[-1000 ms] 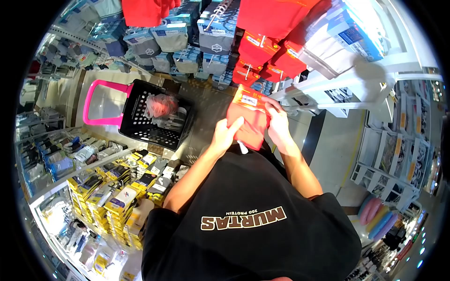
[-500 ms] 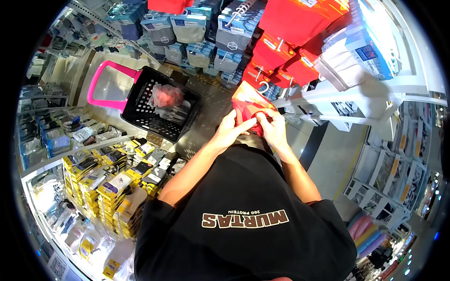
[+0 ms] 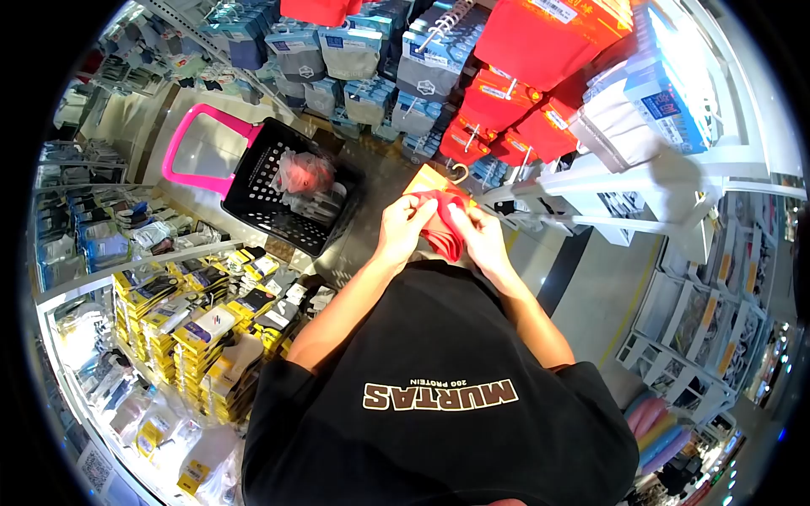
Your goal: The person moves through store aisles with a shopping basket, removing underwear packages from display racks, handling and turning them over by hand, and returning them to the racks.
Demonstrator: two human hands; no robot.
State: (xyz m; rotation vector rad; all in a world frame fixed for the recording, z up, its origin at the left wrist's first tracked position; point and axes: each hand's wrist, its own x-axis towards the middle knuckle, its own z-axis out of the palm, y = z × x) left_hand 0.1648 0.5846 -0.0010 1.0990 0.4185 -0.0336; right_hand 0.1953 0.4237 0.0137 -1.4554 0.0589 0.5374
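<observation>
Both hands raised in front of my chest, close together, with a red folded garment (image 3: pixel 445 236) between them. My left hand (image 3: pixel 403 229) is closed on its left side, thumb on the upper face; my right hand (image 3: pixel 483 240) grips the right side, thumb likewise on top. The thumbs point inward, near each other; the red cloth is bunched under them and its lower end hangs toward my black T-shirt (image 3: pixel 439 346). Fingers beneath the cloth: hidden, contact there cannot be told.

An orange header card (image 3: pixel 426 179) shows at the garment's far end, beyond my left hand. A pale hook (image 3: pixel 460 173) curves up beside it.

Surroundings: ahead, red packs (image 3: pixel 540 42) hang on pegs; to their left, grey packs with blue cards (image 3: pixel 429 74). On the floor, ahead and left, a black perforated basket (image 3: pixel 245 198) with a pink handle (image 3: pixel 169 156); inside, a clear plastic bag (image 3: pixel 305 173) with something red in it, contents not identifiable. Nearer, at my left, yellow-labelled packets (image 3: pixel 198 329) stand in stacks.
</observation>
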